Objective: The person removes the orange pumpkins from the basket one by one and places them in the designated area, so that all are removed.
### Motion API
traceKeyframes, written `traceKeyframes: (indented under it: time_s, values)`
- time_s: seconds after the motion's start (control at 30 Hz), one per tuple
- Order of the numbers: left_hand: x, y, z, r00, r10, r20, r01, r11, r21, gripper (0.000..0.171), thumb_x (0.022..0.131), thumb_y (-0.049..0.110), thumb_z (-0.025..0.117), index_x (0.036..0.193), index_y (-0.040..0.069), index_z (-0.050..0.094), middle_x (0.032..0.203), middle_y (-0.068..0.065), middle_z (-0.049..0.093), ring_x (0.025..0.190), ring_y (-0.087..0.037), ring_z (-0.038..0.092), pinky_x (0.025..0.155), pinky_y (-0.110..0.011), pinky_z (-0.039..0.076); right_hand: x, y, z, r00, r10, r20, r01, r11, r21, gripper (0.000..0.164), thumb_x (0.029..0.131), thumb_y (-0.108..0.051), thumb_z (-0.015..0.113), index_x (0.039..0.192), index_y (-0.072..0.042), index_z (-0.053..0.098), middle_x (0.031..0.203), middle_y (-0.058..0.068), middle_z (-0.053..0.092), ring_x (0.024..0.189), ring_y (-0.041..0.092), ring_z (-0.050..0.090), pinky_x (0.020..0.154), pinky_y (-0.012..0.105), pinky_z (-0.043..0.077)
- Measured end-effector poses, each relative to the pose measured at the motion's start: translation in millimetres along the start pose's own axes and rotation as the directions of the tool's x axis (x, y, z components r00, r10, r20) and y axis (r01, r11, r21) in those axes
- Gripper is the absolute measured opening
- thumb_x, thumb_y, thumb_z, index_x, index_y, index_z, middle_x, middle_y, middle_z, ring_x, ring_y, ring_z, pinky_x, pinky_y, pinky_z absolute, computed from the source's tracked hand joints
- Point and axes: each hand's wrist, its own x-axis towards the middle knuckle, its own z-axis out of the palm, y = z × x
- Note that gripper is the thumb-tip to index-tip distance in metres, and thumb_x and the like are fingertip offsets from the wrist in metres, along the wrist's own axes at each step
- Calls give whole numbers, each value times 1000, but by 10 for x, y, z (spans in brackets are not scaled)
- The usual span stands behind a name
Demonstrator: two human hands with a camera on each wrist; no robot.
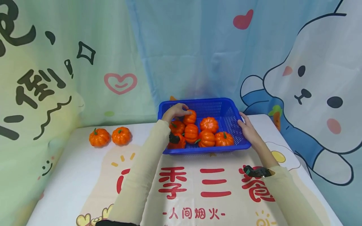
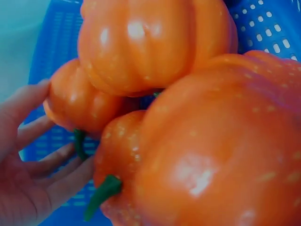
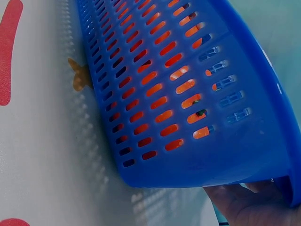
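A blue plastic basket (image 1: pixel 234 125) with slotted walls holds several small orange toy pumpkins (image 1: pixel 209 124) with green stems. My left hand (image 1: pixel 178 111) reaches over its back left part and holds one pumpkin (image 1: pixel 190 117) by its side, thumb and fingertips against it. Close up in the left wrist view, the left hand (image 2: pixel 37 160) is beside that pumpkin (image 2: pixel 82 101), and larger-looking pumpkins fill the foreground. My right hand (image 1: pixel 249 128) grips the basket's right end. In the right wrist view, the right hand's fingers (image 3: pixel 235 202) tuck under the rim, partly hidden by it.
Two more pumpkins (image 1: pixel 99 137) sit side by side on the table (image 1: pixel 70 163), left of the basket. The tabletop cover has red printed characters. A patterned curtain (image 1: pixel 192 56) hangs right behind the basket and along both sides.
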Motion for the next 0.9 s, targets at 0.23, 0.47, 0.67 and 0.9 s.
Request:
traceKeyframes:
  time_s: [0.23,0.47,0.67,0.9]
  values:
    - [4,-46,59,997,20,73,-17,999,-36,60,94,42,60,143,12,44,153,-11,36,135,-30,43,111,-47,40,7,7,-16,1000,-4,0,4,1000,4,60,106,-38,20,157,-19,-7,161,26,1,145,52,13,114,71,9]
    - [19,-68,113,994,10,110,-10,1000,4,64,93,46,59,146,13,41,154,-9,34,137,-28,40,115,-45,36,-6,40,7,1000,-2,-1,2,1000,14,61,106,-40,21,157,-19,-6,161,25,0,146,50,11,115,70,8]
    - [24,-40,144,991,44,125,-45,999,9,64,94,46,59,146,13,41,156,-10,32,140,-28,37,117,-44,33,7,52,7,1000,-10,-5,10,1000,9,61,106,-39,21,157,-20,-5,162,25,2,147,49,11,116,69,8]
    - [35,-12,165,988,53,144,-55,998,6,65,94,46,59,148,14,40,157,-10,30,140,-29,37,116,-44,34,-81,-133,-1,1000,19,4,-19,999,33,58,107,-28,22,157,-16,-5,161,28,1,146,50,9,116,69,6]
